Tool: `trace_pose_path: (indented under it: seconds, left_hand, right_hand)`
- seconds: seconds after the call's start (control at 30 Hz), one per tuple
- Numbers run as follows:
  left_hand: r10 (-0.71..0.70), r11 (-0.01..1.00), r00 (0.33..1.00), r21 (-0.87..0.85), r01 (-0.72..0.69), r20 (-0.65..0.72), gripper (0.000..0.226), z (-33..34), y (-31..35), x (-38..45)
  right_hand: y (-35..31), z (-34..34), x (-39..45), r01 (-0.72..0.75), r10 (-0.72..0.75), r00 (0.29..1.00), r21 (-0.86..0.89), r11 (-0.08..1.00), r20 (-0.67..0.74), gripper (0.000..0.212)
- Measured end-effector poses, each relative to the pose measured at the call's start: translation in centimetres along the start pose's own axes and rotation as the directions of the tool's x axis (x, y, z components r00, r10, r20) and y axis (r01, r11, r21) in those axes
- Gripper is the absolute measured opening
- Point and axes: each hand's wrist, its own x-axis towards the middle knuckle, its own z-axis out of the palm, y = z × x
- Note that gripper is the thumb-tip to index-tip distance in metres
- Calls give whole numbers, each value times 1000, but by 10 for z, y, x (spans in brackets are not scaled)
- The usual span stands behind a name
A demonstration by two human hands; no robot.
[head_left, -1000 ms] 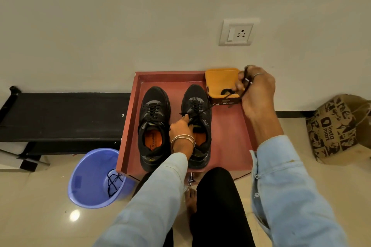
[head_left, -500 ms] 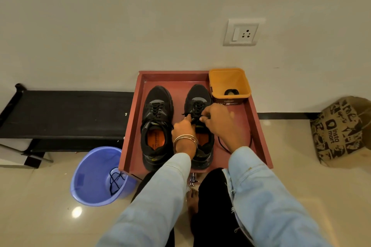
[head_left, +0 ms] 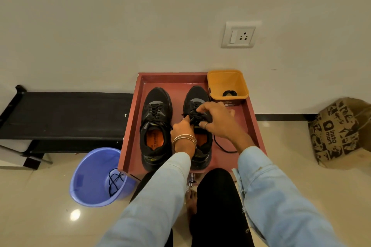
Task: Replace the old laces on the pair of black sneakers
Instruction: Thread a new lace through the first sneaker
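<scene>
The right sneaker (head_left: 197,124) sits in the red tray (head_left: 253,124), beside its laced mate (head_left: 155,126); the right hand (head_left: 217,120) pinches its lace (head_left: 192,115) at the eyelets, probably to thread; the left hand (head_left: 181,129) pinches too, steadying; a loose lace end (head_left: 221,146) trails on the tray right of the shoe.

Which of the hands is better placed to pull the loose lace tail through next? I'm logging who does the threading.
Likely the right hand: it already pinches the lace over the right sneaker, and the slack tail lies on its side of the tray. The left hand steadies the shoe.
</scene>
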Motion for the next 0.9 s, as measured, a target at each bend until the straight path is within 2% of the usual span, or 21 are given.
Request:
trace_pose_path:
  seconds: [0.07,0.1,0.13,0.17,0.2,0.23,0.27,0.3,0.37,0.43,0.5,0.57,0.6,0.63,0.67,0.73,0.77,0.83,0.87,0.9]
  left_hand:
    - [-4,1000,1000,10,4,10,36,-1,1,0]
    - [-3,1000,1000,13,3,8,36,-1,1,-1]
    - [-2,1000,1000,15,2,6,36,-2,2,-1]
    - [-2,1000,1000,18,2,6,36,-1,2,0]
    - [-5,1000,1000,19,5,7,36,-2,1,0]
    - [-8,1000,1000,17,8,7,36,-1,1,1]
    - [-8,1000,1000,16,8,7,36,-1,1,1]
    - [-7,1000,1000,16,7,3,35,0,1,1]
    - [-7,1000,1000,10,7,-9,34,1,1,1]
    - [-14,1000,1000,3,14,-18,33,3,0,1]
    - [-8,1000,1000,12,9,-27,34,4,-1,3]
    - [8,1000,999,18,-7,-38,33,5,-1,3]
    - [10,1000,999,16,-9,-42,33,6,-1,4]
    - [9,1000,999,14,-8,-46,33,6,-1,4]
    - [7,1000,999,12,-6,-52,33,7,-1,4]
    - [0,1000,998,-8,-1,-68,34,8,-2,3]
    - [5,1000,997,-25,-6,-72,35,7,-2,3]
    - [32,997,997,-74,-37,-72,42,7,-5,6]
    - [49,993,996,-105,-57,-76,46,6,-6,8]
    - [65,985,994,-152,-78,-88,49,4,-7,11]
  right_hand:
    - [-6,10,0,26,-35,999,-311,950,-24,36]
    - [-7,15,1,20,-56,995,-384,923,-84,31]
    - [-6,19,1,-1,-60,987,-379,925,-148,24]
    - [-6,20,0,-33,-32,978,-303,952,-207,18]
    - [-5,19,0,-61,26,973,-150,987,-230,12]
    - [-5,16,-1,-81,95,974,78,994,-205,12]
    - [-6,12,-4,-98,160,975,350,932,-152,20]
    - [-9,6,-9,-128,220,972,592,796,-85,27]
    - [-10,-12,-17,-188,327,945,850,492,20,34]
    - [-1,-30,-23,-178,325,939,965,192,108,37]
    - [14,-49,-27,-58,266,961,993,-101,83,49]
    - [28,-63,-30,96,317,948,964,-247,-13,54]
    - [34,-67,-31,149,385,922,958,-245,-45,53]
    - [40,-66,-31,170,467,882,967,-191,-63,51]
    - [45,-61,-30,141,553,829,988,-67,-81,49]
    - [56,-43,-26,-104,678,723,948,299,-134,43]
    - [59,-32,-26,-272,700,694,840,470,-166,41]
    - [58,-12,-28,-534,691,691,493,687,-214,39]
    - [53,-4,-29,-580,658,704,318,750,-267,36]
    - [45,1,-31,-559,600,728,220,800,-331,33]
